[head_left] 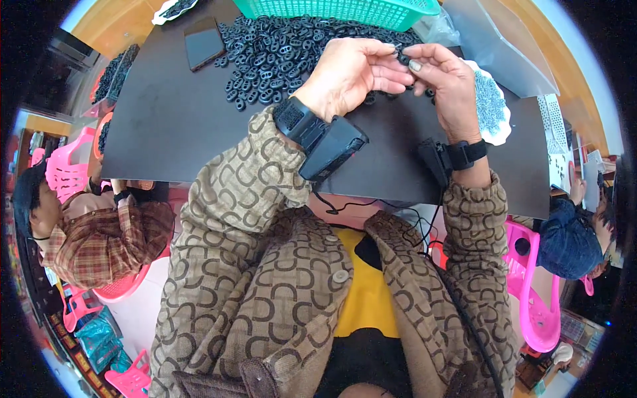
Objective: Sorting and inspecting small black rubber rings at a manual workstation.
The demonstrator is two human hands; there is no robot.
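Above the dark table, my left hand (358, 74) and my right hand (448, 79) meet with the fingertips drawn together. Between them is a small black plastic piece (403, 59), partly covered by the fingers. Thumb and forefinger of each hand pinch at it. Behind and left of my hands spreads a heap of black oval two-hole plastic pieces (275, 53). Beside my right hand, a white scalloped dish (499, 135) holds many tiny silvery pieces (490, 103), too small to make out exactly.
A green plastic basket (338, 9) stands at the back, with a clear plastic bin (497, 50) to its right. A phone (204, 45) lies on the table (159, 119) at left. People sit on both sides near pink chairs (531, 285). Cables hang below the front edge.
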